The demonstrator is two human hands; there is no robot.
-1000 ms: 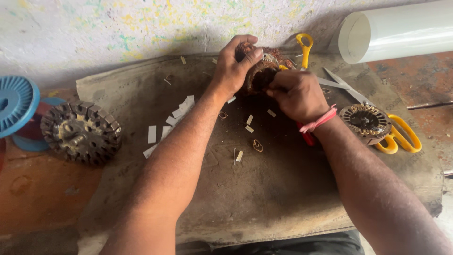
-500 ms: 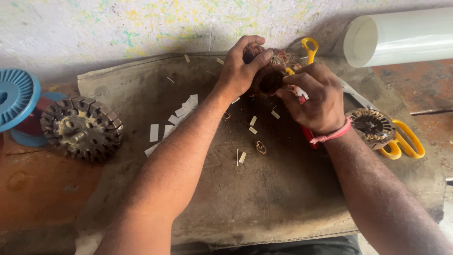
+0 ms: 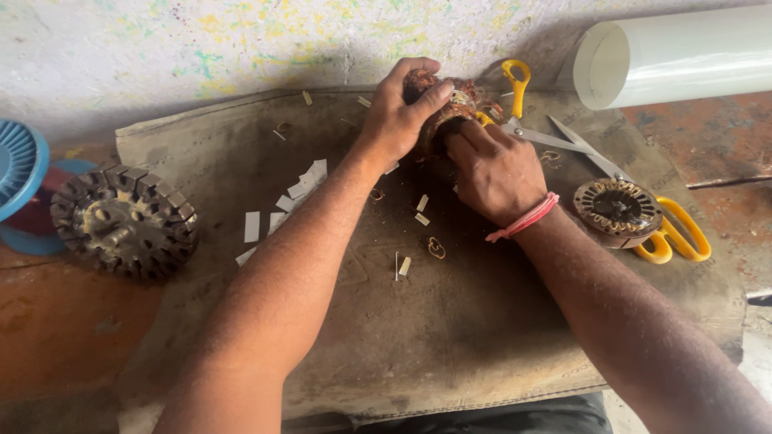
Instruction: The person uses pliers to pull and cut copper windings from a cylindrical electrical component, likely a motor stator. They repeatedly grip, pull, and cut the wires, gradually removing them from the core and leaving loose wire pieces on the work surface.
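A paint-flecked wall backs a rust-brown worktop (image 3: 56,337) covered by a worn grey mat (image 3: 418,337), which gives the parts a soft, non-slip bed. Both hands meet at the mat's far edge over a copper-wound motor stator (image 3: 454,104). The left hand (image 3: 400,116) wraps over the stator's top, fingers (image 3: 430,95) curled closed on it to hold it steady against the mat. The right hand (image 3: 494,169) presses in from the near side, its fingers bent into the winding; whether they pinch a wire or an insert cannot be told. A pink band (image 3: 523,219) circles the right wrist. Yellow-handled scissors (image 3: 527,120) lie just beside the stator, within easy reach, and a second yellow-handled pair (image 3: 671,229) lies to the right under a small round wound core (image 3: 618,207). Cut white paper strips (image 3: 285,201) are scattered mid-mat. A bare slotted core (image 3: 125,221) and a blue spool (image 3: 20,173) sit apart at left; a white roll (image 3: 683,52) rests at the rear right.
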